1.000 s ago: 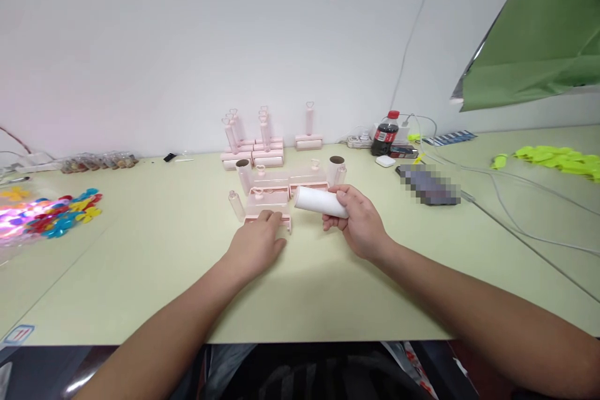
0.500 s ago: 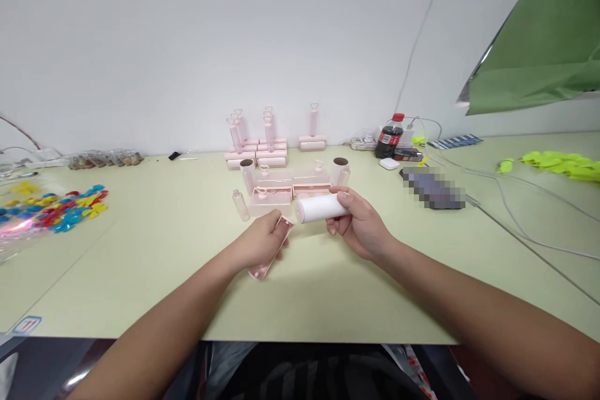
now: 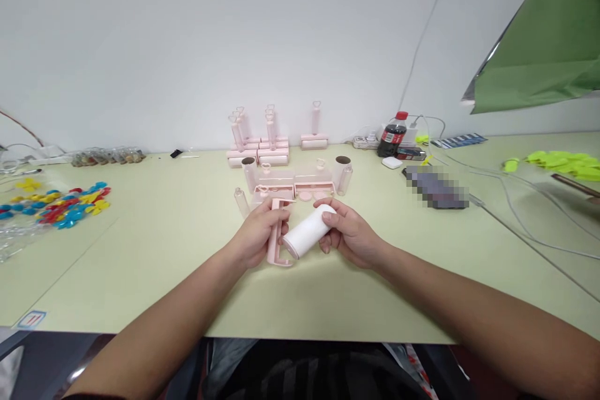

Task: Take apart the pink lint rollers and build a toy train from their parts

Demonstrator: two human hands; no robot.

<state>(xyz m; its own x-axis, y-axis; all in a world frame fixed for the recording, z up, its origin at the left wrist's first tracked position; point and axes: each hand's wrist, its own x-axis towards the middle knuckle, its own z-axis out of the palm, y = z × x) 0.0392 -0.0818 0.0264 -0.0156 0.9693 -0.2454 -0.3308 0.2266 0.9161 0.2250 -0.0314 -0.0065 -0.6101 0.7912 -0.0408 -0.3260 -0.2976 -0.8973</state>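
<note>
My left hand [image 3: 255,234] is closed around a pink lint roller frame [image 3: 274,249], its open side facing right. In my right hand [image 3: 354,234] is a white lint roll [image 3: 308,234], gripped near its upper end and tilted down to the left. A pink cap covers the roll's lower end, which is close beside the frame; I cannot tell whether they touch. Just beyond my hands lie pink lint roller parts with clear covers [image 3: 313,182] and small pink discs [image 3: 305,197]. A clear pink handle [image 3: 241,202] stands to the left.
Two rolls stand upright, one at the left [image 3: 250,174] and one at the right [image 3: 341,174]. Several assembled lint rollers [image 3: 273,153] line the wall. A cola bottle [image 3: 392,136], a phone [image 3: 435,187] and cables are to the right. Colourful plastic pieces [image 3: 70,207] lie left.
The frame in my left hand has turned more upright, its open side now towards the roll. My right hand has tipped the roll's capped end downward and brought it left, closer to the frame.
</note>
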